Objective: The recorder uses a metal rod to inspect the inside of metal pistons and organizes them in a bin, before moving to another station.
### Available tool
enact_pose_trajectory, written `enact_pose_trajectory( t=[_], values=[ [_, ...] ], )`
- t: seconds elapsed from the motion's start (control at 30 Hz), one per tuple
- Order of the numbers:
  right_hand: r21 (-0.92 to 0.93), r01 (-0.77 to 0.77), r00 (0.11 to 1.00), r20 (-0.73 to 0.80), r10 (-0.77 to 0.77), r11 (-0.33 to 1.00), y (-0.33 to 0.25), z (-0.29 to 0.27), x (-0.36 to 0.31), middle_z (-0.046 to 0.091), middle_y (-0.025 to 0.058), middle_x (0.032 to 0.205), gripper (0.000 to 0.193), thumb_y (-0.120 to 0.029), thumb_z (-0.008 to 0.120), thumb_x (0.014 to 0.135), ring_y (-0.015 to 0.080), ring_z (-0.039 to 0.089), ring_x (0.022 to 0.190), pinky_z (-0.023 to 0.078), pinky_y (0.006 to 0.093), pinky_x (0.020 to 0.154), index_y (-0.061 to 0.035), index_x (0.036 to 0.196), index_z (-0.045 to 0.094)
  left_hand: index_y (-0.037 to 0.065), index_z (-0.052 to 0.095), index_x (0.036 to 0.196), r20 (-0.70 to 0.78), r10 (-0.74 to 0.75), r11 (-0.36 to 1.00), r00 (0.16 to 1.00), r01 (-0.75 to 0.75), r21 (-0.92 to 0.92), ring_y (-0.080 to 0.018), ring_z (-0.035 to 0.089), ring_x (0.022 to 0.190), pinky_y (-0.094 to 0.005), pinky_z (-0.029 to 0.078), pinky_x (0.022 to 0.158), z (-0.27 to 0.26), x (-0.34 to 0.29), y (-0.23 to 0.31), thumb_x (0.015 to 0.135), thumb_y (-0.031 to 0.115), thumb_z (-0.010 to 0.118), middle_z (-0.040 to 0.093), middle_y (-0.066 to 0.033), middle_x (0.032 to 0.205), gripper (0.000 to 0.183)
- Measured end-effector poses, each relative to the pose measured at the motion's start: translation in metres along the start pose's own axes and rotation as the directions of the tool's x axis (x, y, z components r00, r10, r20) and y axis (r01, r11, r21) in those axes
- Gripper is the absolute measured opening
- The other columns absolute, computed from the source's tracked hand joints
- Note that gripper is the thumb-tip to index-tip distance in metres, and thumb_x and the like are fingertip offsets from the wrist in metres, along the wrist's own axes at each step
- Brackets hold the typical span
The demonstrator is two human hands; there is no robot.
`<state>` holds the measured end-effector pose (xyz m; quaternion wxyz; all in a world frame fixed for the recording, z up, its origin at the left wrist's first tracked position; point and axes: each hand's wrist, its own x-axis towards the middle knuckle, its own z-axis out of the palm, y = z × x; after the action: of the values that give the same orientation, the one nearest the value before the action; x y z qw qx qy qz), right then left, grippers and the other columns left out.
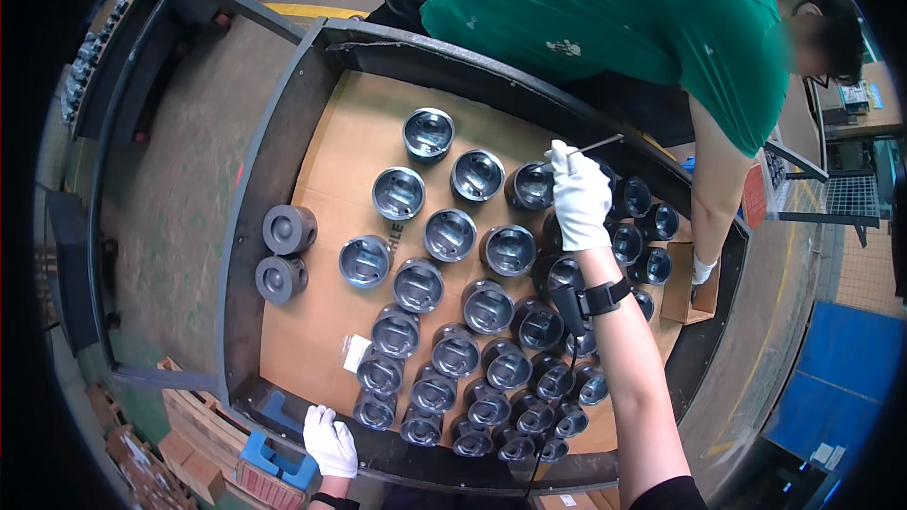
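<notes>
My right hand (578,196), in a white glove, is closed around a thin metal rod (601,144). Its free end sticks out to the right, above the pistons. Below and around this hand stand many grey metal pistons, most with their hollow ends up; one piston (531,186) sits just left of the fingers. The hand and forearm hide several others. My left hand (331,442), also gloved, rests on the near rim of the dark metal cart (248,179), fingers stretched out and holding nothing. Cardboard (316,321) lines the cart's bottom.
Two pistons (289,229) lie apart at the cart's left wall. Across the cart, a person in a green shirt (614,9) bends over, a gloved hand (703,270) at a cardboard box (682,288). Blue plastic pieces (276,461) and wooden pallets (203,416) are near my left hand.
</notes>
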<state>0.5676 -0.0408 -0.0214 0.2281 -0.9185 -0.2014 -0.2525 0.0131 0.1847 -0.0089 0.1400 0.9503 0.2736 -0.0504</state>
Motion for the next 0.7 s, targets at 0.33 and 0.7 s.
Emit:
enact_pose_trajectory(
  t=[0.33,0.7],
  values=[
    [0.223,-0.197,0.957,0.255,0.138,0.955,-0.029,-0.109,-0.067,0.074,0.01,0.082,0.013,-0.014,0.066,0.1,0.0285,0.069,0.072,0.053,0.0377,0.065,-0.0062,0.097,0.076,0.0,0.059,0.118,-0.035,0.011,1.0,0.999,-0.011,-0.001,-0.0439,0.055,0.124,-0.0532,0.042,0.109,-0.001,-0.004,-0.005,0.091,0.006,0.058,0.06,-0.0232,0.123,0.028],
    [0.067,0.068,0.98,0.185,-0.079,0.995,-0.03,-0.089,-0.089,0.07,0.0076,0.077,0.006,-0.016,0.075,0.093,0.0279,0.066,0.067,0.052,0.0394,0.061,-0.0109,0.093,0.076,-0.002,0.062,0.115,-0.041,0.004,1.0,0.999,-0.004,0.009,-0.0436,0.056,0.126,-0.0517,0.043,0.109,0.001,-0.006,-0.007,0.09,0.008,0.061,0.062,-0.0238,0.124,0.027]
  ],
)
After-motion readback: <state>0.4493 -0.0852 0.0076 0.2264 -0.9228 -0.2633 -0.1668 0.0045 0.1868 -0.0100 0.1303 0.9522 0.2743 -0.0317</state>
